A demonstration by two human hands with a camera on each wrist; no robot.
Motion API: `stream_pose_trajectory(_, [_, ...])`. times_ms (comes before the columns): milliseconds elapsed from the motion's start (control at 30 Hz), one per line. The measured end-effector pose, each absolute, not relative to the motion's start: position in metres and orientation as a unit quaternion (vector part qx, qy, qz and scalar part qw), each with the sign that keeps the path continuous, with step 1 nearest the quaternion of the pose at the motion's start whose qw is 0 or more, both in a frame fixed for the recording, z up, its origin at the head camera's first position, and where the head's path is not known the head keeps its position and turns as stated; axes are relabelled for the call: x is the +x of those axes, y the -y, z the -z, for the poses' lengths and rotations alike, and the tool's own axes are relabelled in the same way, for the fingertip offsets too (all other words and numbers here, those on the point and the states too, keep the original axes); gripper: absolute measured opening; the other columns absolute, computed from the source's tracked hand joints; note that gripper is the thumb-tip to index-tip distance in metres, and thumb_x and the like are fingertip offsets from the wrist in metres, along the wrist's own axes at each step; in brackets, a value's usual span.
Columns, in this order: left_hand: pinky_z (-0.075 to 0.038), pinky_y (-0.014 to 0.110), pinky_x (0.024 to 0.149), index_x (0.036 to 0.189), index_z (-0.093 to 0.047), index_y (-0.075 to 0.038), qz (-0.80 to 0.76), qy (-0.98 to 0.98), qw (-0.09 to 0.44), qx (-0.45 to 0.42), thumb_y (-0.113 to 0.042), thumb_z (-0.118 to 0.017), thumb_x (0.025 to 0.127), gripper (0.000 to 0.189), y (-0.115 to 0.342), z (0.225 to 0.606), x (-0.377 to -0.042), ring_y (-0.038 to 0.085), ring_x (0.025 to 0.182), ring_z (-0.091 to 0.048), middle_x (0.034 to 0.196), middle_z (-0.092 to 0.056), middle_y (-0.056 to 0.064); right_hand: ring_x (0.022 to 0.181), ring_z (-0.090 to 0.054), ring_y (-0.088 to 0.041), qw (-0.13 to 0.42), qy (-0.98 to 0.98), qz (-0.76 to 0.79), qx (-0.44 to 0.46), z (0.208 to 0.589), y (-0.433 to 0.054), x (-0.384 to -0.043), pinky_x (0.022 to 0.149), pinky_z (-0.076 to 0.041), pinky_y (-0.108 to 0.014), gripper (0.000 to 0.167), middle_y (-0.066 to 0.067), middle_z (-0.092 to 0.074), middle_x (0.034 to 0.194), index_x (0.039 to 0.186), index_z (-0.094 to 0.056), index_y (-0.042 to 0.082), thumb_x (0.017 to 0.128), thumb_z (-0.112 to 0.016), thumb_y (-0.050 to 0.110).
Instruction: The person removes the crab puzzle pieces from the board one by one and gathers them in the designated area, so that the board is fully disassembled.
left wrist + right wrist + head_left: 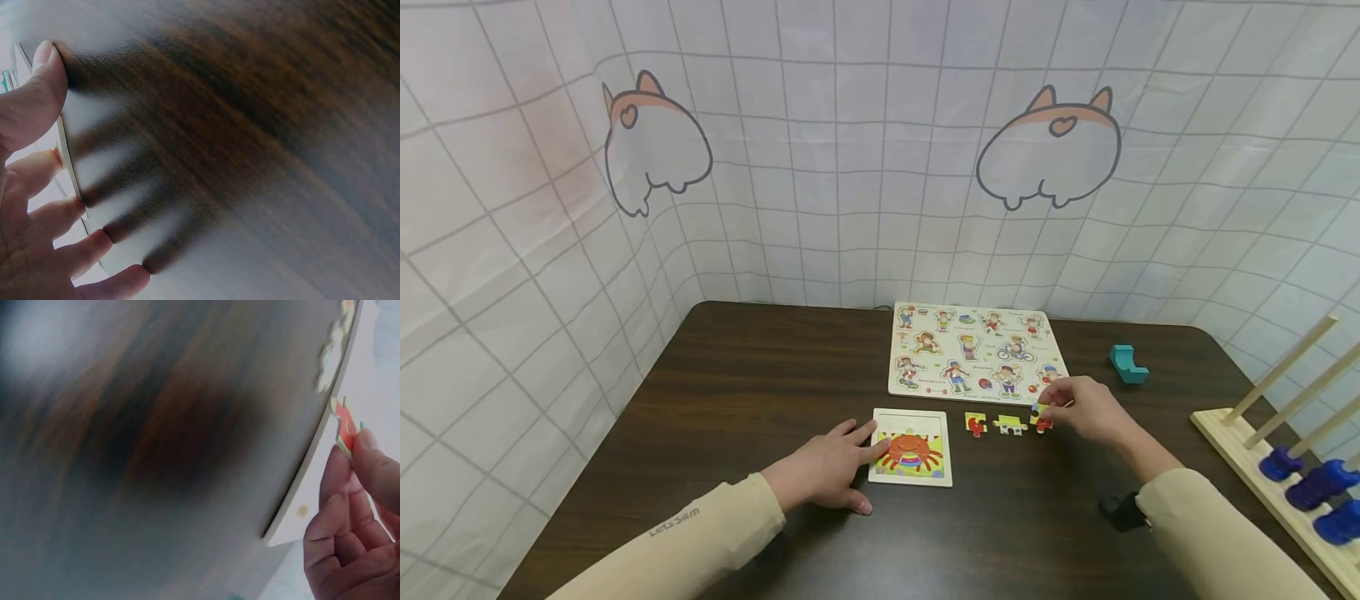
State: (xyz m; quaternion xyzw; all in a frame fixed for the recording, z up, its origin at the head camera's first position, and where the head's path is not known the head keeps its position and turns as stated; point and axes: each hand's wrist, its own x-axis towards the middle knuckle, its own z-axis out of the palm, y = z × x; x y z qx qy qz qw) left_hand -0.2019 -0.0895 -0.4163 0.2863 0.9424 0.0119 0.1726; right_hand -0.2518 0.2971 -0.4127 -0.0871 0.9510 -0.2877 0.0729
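A small square puzzle board (911, 483) with an orange-red crab picture lies on the dark table, a pale band along its top. My left hand (829, 468) rests at its left side with fingers spread, the index fingertip over the crab. In the left wrist view the left hand's fingers (87, 250) reach the board's edge and the table. My right hand (1088, 408) pinches a red and yellow jigsaw piece (347, 426) between thumb and fingertips, just in front of the larger board. Left of it lie a red and yellow piece (976, 424) and a yellow piece (1010, 425).
Behind the loose pieces lies a large white board (947, 343) with pictures of children. A teal curved block (1127, 365) sits at the back right. At the right edge stands a wooden peg rack (1240, 442) with dark blue pieces (1321, 485).
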Motion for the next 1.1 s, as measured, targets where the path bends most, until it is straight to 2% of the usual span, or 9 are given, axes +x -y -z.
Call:
stream_pose_trajectory(200, [-0.048,0.053,0.109,0.158,-0.041,-0.029,-0.017,-0.941,0.177,0.287,-0.055,-0.081,0.081,0.091,0.09,0.417,-0.203,0.037,0.152,-0.034,0.169,-0.03,0.007,0.076,-0.057,-0.017,0.103,-0.956,0.264,-0.079,0.419,-0.31,-0.25,0.067,-0.046,-0.032,0.008,-0.004,-0.068,0.084,0.096,-0.071,0.0,0.093,-0.073,0.007])
stream_pose_trajectory(600, [-0.049,0.051,0.108,0.157,-0.043,-0.028,-0.01,-0.941,0.172,0.291,-0.055,-0.082,0.08,0.091,0.089,0.415,-0.202,0.037,0.151,-0.036,0.168,-0.032,0.008,0.077,-0.056,-0.018,0.12,-0.963,0.229,-0.077,0.426,-0.306,-0.255,0.07,-0.049,-0.033,0.006,-0.006,-0.067,0.087,0.096,-0.07,0.0,0.093,-0.072,0.004])
stream_pose_trajectory(733, [-0.049,0.051,0.108,0.157,-0.043,-0.028,-0.011,-0.941,0.171,0.291,-0.055,-0.082,0.08,0.091,0.089,0.416,-0.201,0.037,0.151,-0.036,0.168,-0.032,0.008,0.081,-0.057,-0.02,0.126,-0.961,0.233,-0.074,0.424,-0.307,-0.253,0.074,-0.052,-0.037,0.009,-0.009,-0.068,0.093,0.1,-0.069,0.0,0.093,-0.071,0.004])
stream_pose_trajectory(933, [-0.049,0.052,0.108,0.158,-0.042,-0.028,-0.013,-0.94,0.172,0.293,-0.055,-0.081,0.08,0.091,0.09,0.418,-0.203,0.038,0.151,-0.036,0.168,-0.031,0.008,0.089,-0.061,-0.022,0.136,-0.952,0.255,-0.102,0.42,-0.317,-0.248,0.082,-0.055,-0.045,0.021,-0.015,-0.068,0.103,0.107,-0.066,-0.002,0.089,-0.077,0.004])
stream_pose_trajectory(1100, [-0.047,0.052,0.11,0.158,-0.041,-0.027,-0.019,-0.94,0.177,0.29,-0.054,-0.081,0.081,0.091,0.09,0.418,-0.203,0.038,0.152,-0.034,0.169,-0.03,0.008,0.088,-0.06,-0.022,0.143,-0.951,0.255,-0.105,0.421,-0.319,-0.248,0.079,-0.054,-0.041,0.023,-0.014,-0.067,0.102,0.107,-0.067,0.0,0.088,-0.078,0.004])
